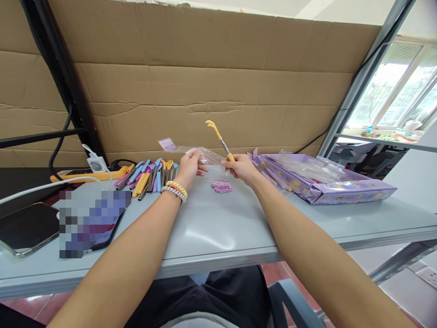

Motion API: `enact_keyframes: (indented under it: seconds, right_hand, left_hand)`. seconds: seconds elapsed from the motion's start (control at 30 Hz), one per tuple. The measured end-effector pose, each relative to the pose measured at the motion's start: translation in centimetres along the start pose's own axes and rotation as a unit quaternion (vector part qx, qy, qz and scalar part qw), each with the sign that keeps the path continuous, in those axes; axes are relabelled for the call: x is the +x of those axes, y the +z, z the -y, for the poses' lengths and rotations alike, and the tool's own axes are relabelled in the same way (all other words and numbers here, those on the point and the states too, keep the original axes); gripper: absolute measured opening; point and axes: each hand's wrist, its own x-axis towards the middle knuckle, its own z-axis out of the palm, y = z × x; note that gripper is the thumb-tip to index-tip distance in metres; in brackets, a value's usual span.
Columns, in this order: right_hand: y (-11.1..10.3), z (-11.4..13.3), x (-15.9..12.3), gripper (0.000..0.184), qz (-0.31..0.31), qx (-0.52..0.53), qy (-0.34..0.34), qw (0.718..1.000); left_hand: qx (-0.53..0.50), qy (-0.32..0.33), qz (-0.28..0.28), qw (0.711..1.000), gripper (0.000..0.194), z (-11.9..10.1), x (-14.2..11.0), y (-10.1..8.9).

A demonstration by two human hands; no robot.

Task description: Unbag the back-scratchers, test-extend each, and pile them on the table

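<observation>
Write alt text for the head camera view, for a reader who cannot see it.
A person's left hand holds a clear bag and the right hand a yellow claw tool, above a grey table. Purple cards lie near the hands, colourful tools at left, a purple box holding clear plastic at right; cardboard stands behind.

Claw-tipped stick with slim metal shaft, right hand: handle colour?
Yellow handle; shows best in the head view.

Yellow-ended metal rod, tilted, beside a clear plastic bag.
</observation>
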Motion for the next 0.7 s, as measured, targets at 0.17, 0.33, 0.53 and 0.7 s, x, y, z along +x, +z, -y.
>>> enact_keyframes:
  seconds: [0.17, 0.33, 0.53, 0.7]
  right_hand:
    - [-1.2, -1.4, 1.2, 0.008, -0.136, -0.109, 0.03, 0.984]
    - [-2.4, -2.3, 1.8, 0.004, -0.184, -0.25, 0.079, 0.947]
    - [-3.1, -2.4, 1.5, 0.008, -0.193, -0.363, 0.111, 0.905]
    - [-3.4, -2.0, 0.8, 0.025, -0.225, -0.394, 0.136, 0.88]
  left_hand:
    - [0.016, -0.046, -0.022, 0.999, 0.019, 0.1, 0.1, -0.4]
    - [0.066, -0.059, -0.008, 0.996, 0.017, 0.6, 0.3, -0.6]
    - [0.131, -0.057, 0.033, 0.989, 0.013, 0.7, -0.1, -0.3]
    - [0.142, -0.054, 0.03, 0.988, 0.012, 0.5, -0.3, -0.2]
